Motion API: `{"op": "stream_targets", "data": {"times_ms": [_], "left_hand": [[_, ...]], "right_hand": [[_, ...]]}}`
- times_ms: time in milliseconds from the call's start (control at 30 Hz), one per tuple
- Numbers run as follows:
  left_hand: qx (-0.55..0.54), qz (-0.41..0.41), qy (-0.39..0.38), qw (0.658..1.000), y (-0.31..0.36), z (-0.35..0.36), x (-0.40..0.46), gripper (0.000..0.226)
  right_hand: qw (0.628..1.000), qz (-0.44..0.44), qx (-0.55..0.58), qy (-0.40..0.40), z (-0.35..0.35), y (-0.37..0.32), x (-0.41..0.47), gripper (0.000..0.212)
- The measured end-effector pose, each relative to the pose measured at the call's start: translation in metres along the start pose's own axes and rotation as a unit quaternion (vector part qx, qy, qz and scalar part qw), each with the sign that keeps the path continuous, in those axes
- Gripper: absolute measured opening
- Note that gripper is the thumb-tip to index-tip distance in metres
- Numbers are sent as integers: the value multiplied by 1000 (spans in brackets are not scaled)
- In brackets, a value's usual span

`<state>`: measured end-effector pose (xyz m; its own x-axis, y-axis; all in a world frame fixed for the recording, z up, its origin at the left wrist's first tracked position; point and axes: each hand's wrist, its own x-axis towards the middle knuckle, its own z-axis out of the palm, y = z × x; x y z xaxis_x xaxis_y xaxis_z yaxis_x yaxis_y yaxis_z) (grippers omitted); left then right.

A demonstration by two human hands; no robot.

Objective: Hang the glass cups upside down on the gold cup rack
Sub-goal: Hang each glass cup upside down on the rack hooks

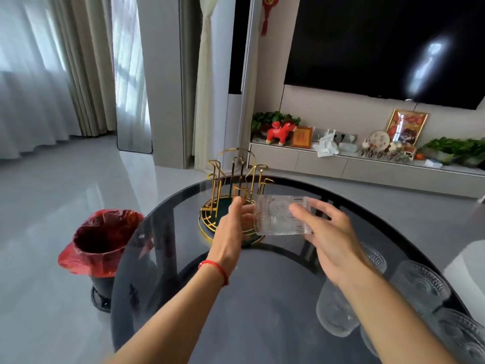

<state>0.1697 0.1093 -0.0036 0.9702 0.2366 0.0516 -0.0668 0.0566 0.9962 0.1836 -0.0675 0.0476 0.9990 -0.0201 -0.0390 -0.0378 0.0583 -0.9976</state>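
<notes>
A ribbed glass cup [275,218] lies on its side in the air, held between both hands just in front of the gold cup rack [234,177]. My right hand [328,232] grips its right end, thumb on the near side and fingers behind. My left hand [232,228], with a red string at the wrist, supports its left end with the fingers against the glass. The rack stands on the far part of the dark glass table [183,298]; no cup hangs on its gold pegs. Several more glass cups [420,285] stand at the table's right edge, one [334,313] partly behind my right forearm.
A bin with a red bag [102,240] stands on the floor left of the table. Beyond the table are a low TV cabinet [341,164] with ornaments and plants, and a wall-mounted TV [380,43]. Curtains hang at the far left.
</notes>
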Motion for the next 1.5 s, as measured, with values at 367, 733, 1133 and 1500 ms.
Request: {"op": "stream_targets", "data": {"times_ms": [367, 733, 1133, 1500], "left_hand": [[529, 88, -49, 842, -65, -23, 26, 61], [532, 80, -34, 842, -65, -22, 26, 51], [532, 73, -41, 842, -63, -21, 27, 52], [527, 57, -56, 846, -63, -21, 29, 52]], "right_hand": [[993, -109, 22, 48, 27, -63, 89, 51], [980, -179, -82, 42, 105, -76, 201, 68], [970, -46, -176, -163, 133, -49, 244, 68], [880, -115, -347, -302, 137, -37, 253, 73]]}}
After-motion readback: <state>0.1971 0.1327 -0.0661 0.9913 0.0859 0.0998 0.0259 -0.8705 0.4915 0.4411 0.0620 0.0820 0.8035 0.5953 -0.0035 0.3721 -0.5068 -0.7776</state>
